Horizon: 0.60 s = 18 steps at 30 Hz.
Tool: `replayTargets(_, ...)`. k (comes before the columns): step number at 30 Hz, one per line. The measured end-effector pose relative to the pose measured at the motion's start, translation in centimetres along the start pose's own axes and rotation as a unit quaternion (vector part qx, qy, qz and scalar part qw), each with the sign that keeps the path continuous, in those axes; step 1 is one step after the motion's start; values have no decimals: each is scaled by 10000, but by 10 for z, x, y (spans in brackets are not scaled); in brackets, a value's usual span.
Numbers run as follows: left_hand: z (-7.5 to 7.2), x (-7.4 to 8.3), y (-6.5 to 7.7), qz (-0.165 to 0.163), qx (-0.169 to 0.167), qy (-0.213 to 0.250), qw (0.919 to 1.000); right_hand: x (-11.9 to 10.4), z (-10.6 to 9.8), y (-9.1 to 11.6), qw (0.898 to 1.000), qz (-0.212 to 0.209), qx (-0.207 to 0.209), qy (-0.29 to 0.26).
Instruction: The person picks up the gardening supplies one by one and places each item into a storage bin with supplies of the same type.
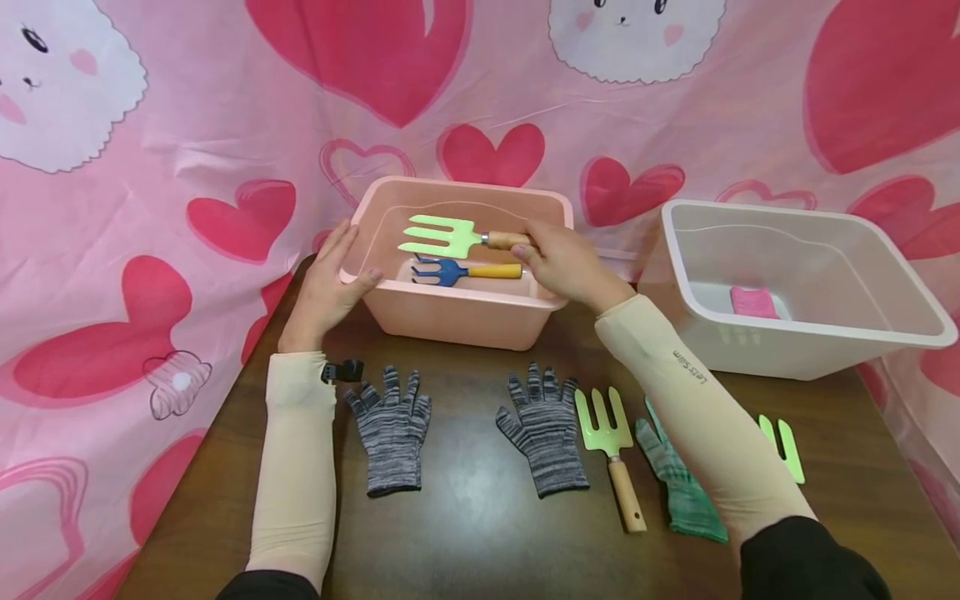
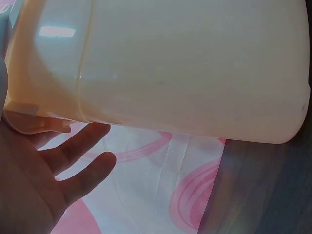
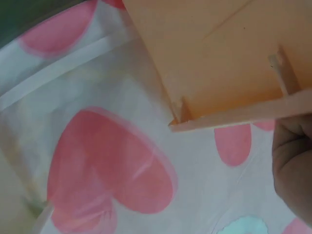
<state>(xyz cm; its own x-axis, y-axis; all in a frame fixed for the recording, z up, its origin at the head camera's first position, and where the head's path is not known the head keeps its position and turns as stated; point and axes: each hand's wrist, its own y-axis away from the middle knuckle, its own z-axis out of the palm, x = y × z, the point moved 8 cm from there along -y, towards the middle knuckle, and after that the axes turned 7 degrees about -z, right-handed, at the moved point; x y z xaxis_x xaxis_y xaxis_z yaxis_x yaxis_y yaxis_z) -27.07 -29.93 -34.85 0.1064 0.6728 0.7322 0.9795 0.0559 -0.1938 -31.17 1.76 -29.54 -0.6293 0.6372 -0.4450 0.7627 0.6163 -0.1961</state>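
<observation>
while right hand (image 1: 566, 260) grips green wooden-handled fork (image 1: 462, 239) above pink plastic bin (image 1: 457, 322), left hand (image 1: 324, 287), fingers apart, touches it at nine o'clock; blue yellow-handled rake (image 1: 491, 271) already lies inside, another fork (image 1: 610, 438) outside, five o'clock.

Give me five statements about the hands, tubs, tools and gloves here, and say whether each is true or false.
1. The right hand grips a lime-green, wooden-handled garden fork. True.
2. The left hand holds a watering can. False: it rests at the rim of the rectangular pink plastic tub.
3. A blue hand cultivator with a yellow handle lies inside the pink tub. True.
4. In the head view, the rectangular off-white plastic tub stands to the left of the pink tub. False: it stands to the right.
5. Two grey-and-black striped knit gloves lie on the dark brown table. True.
</observation>
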Motion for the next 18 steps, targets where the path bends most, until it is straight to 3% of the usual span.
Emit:
replayTargets(7,1,-2,2,-38,-27,29,10000,-1,18,-22,9977,-415,-161,-502)
replayTargets(12,-1,-4,2,-64,-15,37,10000,4,28,-34,9978,-295,-546,-245)
replayTargets(18,0,-2,0,-17,43,86,10000,6,34,-34,9945,-303,-864,516)
